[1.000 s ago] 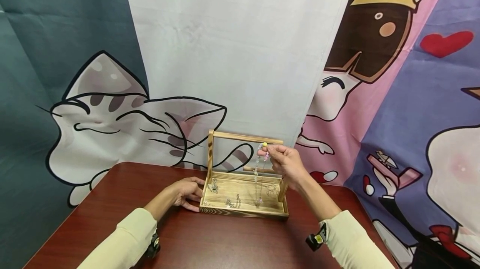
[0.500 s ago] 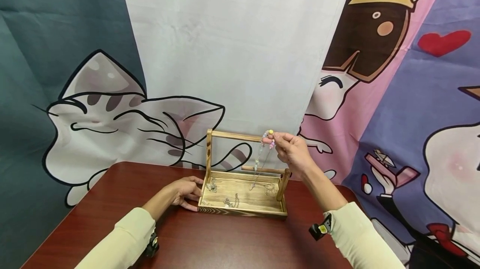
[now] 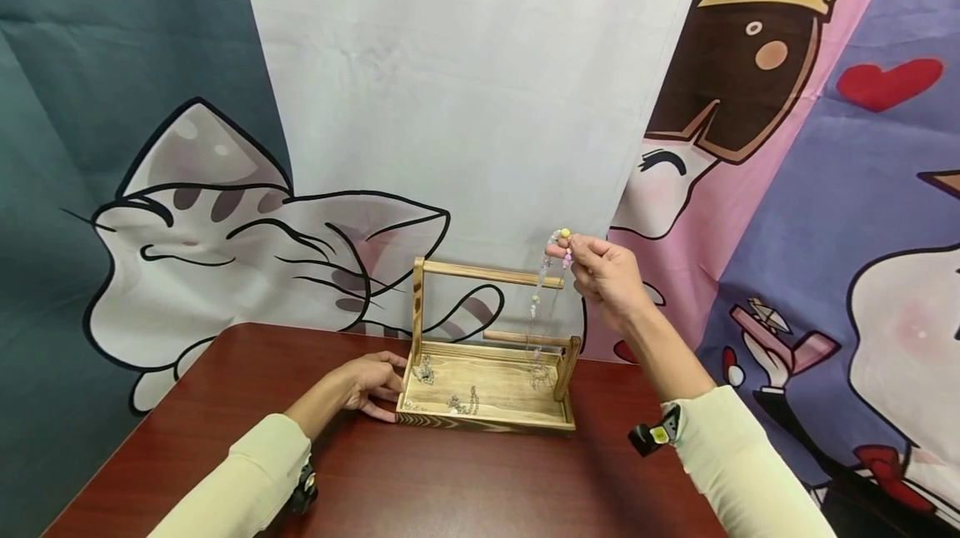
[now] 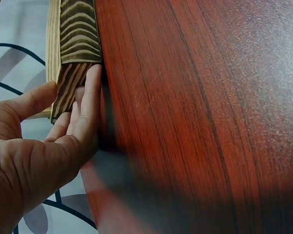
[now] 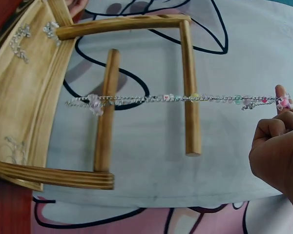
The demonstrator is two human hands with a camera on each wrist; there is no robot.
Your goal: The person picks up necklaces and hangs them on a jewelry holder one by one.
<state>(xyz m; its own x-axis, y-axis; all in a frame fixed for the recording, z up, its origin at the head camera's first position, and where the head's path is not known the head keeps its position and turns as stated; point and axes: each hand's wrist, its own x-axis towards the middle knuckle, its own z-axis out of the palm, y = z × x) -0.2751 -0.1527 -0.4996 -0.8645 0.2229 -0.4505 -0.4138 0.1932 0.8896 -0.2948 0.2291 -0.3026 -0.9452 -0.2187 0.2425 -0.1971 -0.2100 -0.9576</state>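
Note:
My right hand [image 3: 609,276] is raised at the right of the wooden jewelry stand [image 3: 487,421], pinching a beaded necklace [image 3: 535,301]. The necklace hangs down in two strands with clear, pink and yellow beads. In the right wrist view, the necklace [image 5: 158,98] overlaps both wooden bars, and a pink bead cluster shows near its far end. My left hand [image 3: 369,388] holds the left end of the stand's tray. In the left wrist view, the thumb and fingers of the left hand [image 4: 53,131] lie on opposite sides of the tray's end [image 4: 78,46].
Inside the tray lie a silvery chain [image 3: 465,402], another small chain [image 3: 424,371] at the left and a thin one [image 3: 540,377] at the right. The upper bar [image 3: 491,274] has a free right end; a lower bar [image 3: 525,340] sits beneath. A printed cloth [image 3: 480,105] hangs behind the red-brown table [image 3: 450,488].
My right hand has risen and moved right with the necklace, lifting it higher relative to the upper bar. The left hand stays at the tray's end.

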